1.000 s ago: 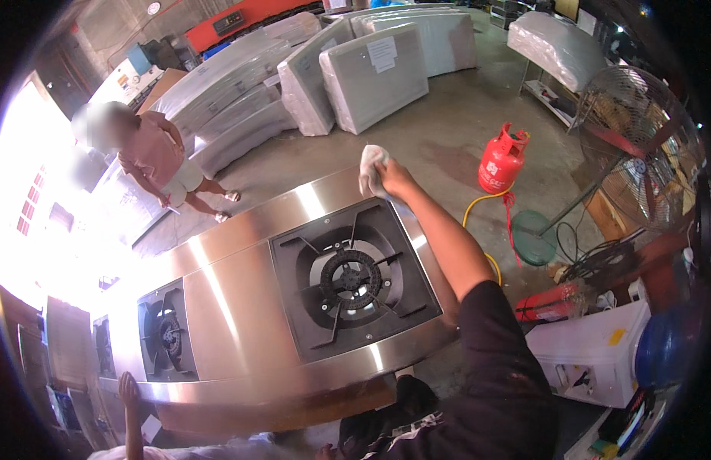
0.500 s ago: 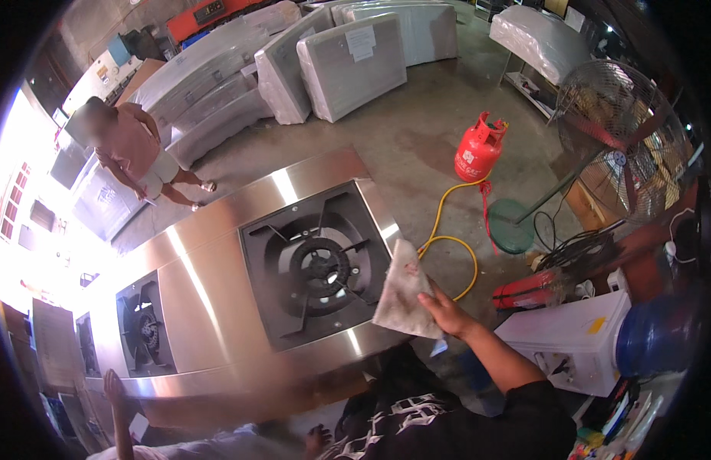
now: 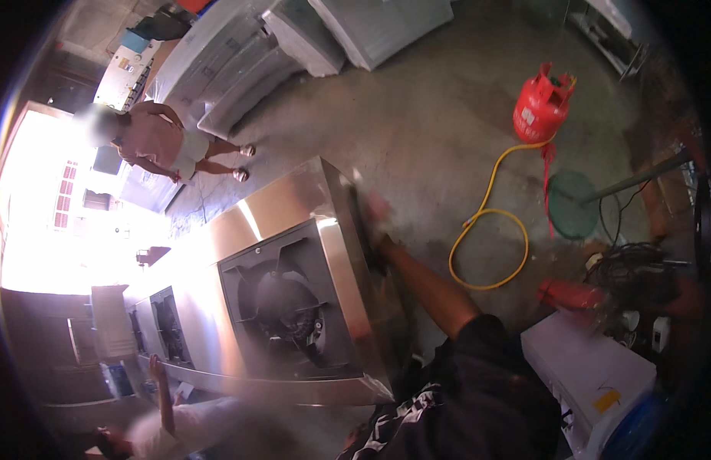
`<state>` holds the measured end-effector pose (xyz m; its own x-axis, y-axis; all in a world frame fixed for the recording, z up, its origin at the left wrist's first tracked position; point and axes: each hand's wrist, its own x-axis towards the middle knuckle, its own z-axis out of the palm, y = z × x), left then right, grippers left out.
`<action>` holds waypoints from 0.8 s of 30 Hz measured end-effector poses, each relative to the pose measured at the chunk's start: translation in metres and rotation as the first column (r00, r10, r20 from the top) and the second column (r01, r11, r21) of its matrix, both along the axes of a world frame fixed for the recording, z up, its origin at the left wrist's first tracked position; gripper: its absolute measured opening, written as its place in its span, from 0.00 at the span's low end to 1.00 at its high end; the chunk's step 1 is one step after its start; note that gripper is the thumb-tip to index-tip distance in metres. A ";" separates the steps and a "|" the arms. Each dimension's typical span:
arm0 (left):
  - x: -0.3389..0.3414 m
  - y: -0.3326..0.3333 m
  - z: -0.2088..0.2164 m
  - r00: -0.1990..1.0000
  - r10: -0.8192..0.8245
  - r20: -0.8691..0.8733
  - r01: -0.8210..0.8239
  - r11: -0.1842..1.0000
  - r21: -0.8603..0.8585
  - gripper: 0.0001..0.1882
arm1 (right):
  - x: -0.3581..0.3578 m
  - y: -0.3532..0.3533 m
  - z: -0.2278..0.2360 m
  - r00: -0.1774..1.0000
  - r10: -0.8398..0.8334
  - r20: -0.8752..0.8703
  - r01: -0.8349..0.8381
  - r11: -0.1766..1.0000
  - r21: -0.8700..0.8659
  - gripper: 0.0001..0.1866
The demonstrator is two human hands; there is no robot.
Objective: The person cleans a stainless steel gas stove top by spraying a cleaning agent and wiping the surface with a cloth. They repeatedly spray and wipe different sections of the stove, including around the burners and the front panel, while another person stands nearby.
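My right arm stretches past the near end of a long stainless steel stove [image 3: 330,253]. Against its end panel, my right hand [image 3: 378,218] is smeared by motion, with a pale, pinkish blur of cloth [image 3: 378,204] at it; the fingers do not show clearly. Beside that arm, on the stove's top, lies a black burner [image 3: 286,307] with a pan support in a square dark tray. A small bit of skin at the lower edge, beside my black shirt, looks like my left hand [image 3: 351,439]; its fingers are hidden.
A red gas cylinder [image 3: 541,107] with a looping yellow hose [image 3: 450,257] stands on the floor, near a green fan base [image 3: 572,205]. A white box [image 3: 589,368] is at lower right. One person [image 3: 152,142] stands beyond the stove; another [image 3: 187,429] reaches to its front edge.
My right hand has moved from the stove's near corner, where it held the cloth, out along the end panel. The view has turned and shifted. The standing person appears farther right.
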<state>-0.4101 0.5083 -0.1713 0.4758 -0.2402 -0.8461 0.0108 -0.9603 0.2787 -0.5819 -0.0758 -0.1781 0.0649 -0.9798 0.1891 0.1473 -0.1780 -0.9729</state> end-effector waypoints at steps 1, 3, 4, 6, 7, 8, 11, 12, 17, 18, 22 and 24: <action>-0.014 -0.004 0.003 1.000 -0.028 -0.001 0.028 1.000 0.014 0.23 | -0.002 0.035 -0.007 0.999 -0.019 -0.040 0.018 0.999 -0.028 0.35; -0.035 -0.016 0.013 0.998 -0.061 -0.005 0.061 0.997 0.036 0.23 | -0.006 0.106 -0.012 0.996 -0.011 -0.088 0.008 0.999 -0.033 0.35; -0.045 -0.025 0.019 0.998 -0.070 -0.001 0.070 0.997 0.045 0.23 | -0.007 0.133 -0.012 0.995 0.003 -0.099 -0.005 1.000 -0.021 0.35; -0.062 -0.045 0.037 0.997 -0.080 0.017 0.079 0.995 0.059 0.23 | -0.011 0.159 -0.009 0.995 0.021 -0.095 -0.021 1.000 -0.009 0.35; -0.069 -0.056 0.046 0.996 -0.083 0.025 0.081 0.995 0.064 0.23 | -0.012 0.152 -0.007 0.995 0.017 -0.094 -0.019 1.000 -0.014 0.35; -0.075 -0.064 0.057 0.996 -0.078 0.036 0.076 0.995 0.068 0.23 | -0.013 0.133 -0.006 0.996 0.010 -0.090 -0.012 1.000 -0.022 0.35; -0.083 -0.076 0.074 0.994 -0.089 0.069 0.084 0.994 0.075 0.23 | -0.017 0.030 -0.009 0.998 -0.052 -0.040 0.050 0.997 -0.061 0.35; -0.084 -0.072 0.074 0.988 -0.130 0.089 0.125 0.991 0.055 0.23 | -0.018 -0.009 -0.011 0.997 -0.075 -0.025 0.073 0.995 -0.062 0.35; -0.084 -0.015 0.022 0.986 -0.118 0.116 0.106 0.989 0.102 0.23 | -0.020 -0.025 -0.009 0.993 -0.117 -0.024 0.116 0.992 -0.050 0.34; -0.085 -0.003 0.011 0.988 -0.122 0.099 0.115 0.991 0.073 0.23 | -0.021 0.013 -0.006 0.994 -0.108 -0.030 0.107 0.993 -0.040 0.34; -0.082 0.011 0.000 0.991 -0.123 0.052 0.118 0.989 0.089 0.23 | -0.024 0.119 0.007 0.998 -0.034 -0.056 0.034 0.999 0.000 0.34; -0.079 0.001 0.011 0.978 -0.206 -0.042 0.211 0.951 0.228 0.23 | -0.024 0.100 0.003 0.998 -0.047 -0.044 0.046 0.999 -0.011 0.34</action>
